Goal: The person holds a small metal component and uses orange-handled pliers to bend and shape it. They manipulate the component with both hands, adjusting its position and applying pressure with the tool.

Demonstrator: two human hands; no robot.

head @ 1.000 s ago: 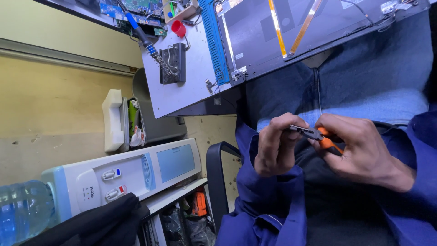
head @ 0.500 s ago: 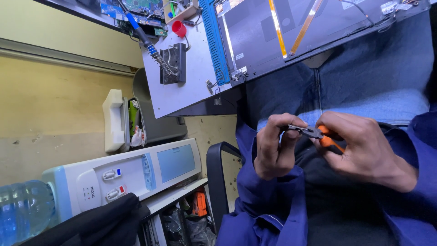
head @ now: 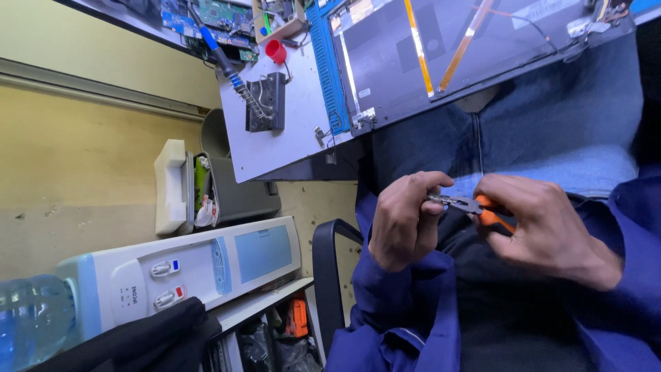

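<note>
- Right hand (head: 544, 224): fingers curling closed round the orange handles of small pliers (head: 468, 205), holding them over the lap.
- Left hand (head: 406, 220): fingers folding nearly shut, fingertips pinching at the pliers' metal nose; whatever is being pinched is too small to tell.
- Grey laptop lid (head: 447, 48): lying open-faced on the white workbench (head: 289, 131) above the knees.
- Soldering iron (head: 231, 69): resting in its stand.
- Water dispenser (head: 186, 265): standing beside the bench.

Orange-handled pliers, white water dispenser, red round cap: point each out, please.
Orange-handled pliers (head: 475, 207): head view, on the metal joint before the handles.
White water dispenser (head: 193, 265): head view, on its front panel.
Red round cap (head: 275, 52): head view, on its side.
</note>
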